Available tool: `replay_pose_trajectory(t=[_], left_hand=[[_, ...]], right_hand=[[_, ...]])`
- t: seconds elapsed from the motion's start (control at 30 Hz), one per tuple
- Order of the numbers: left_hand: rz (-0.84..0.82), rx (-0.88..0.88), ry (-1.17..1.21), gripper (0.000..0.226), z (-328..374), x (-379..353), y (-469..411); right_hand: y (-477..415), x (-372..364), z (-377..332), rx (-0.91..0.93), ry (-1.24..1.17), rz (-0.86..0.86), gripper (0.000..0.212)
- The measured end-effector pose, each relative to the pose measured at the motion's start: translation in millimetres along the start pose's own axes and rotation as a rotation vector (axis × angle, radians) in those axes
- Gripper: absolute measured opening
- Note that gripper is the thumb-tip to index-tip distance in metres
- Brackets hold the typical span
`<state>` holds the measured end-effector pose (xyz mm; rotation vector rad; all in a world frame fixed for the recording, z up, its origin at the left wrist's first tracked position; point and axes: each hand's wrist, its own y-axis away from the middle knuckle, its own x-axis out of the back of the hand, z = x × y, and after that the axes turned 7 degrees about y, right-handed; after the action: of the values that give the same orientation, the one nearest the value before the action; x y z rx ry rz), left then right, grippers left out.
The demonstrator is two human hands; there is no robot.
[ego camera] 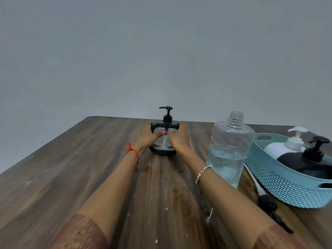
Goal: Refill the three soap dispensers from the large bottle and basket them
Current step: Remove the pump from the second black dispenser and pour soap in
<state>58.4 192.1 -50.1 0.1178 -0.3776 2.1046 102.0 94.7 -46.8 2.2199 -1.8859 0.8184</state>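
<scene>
A clear soap dispenser with a black pump and black frame stands upright near the far edge of the wooden table. My left hand clasps its left side and my right hand its right side. The large clear bottle stands uncapped to the right, about half full of clear liquid. At the right a teal basket holds a white dispenser and a black dispenser.
A long pump tube with a black pump head lies on the table between the large bottle and the basket. Small drops and specks mark the wood near me. A plain grey wall stands behind the table.
</scene>
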Motion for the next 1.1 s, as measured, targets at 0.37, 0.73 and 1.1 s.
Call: replay_pose_trajectory(t=[0.37, 0.73, 1.1], left_hand=[[-0.09, 0.021, 0.194, 0.053, 37.8, 44.6, 76.1], [-0.288, -0.124, 0.312, 0.045, 57.3, 50.8, 150.8], [-0.439, -0.085, 0.373, 0.056, 60.1, 54.9, 170.2]], right_hand=[[71.6, 66.6, -50.6, 0.317, -0.005, -0.073, 0.05], [111.6, 122.1, -55.4, 0.538, -0.062, -0.333, 0.025], [124.0, 153.9, -41.8, 0.47, -0.23, -0.81, 0.033]])
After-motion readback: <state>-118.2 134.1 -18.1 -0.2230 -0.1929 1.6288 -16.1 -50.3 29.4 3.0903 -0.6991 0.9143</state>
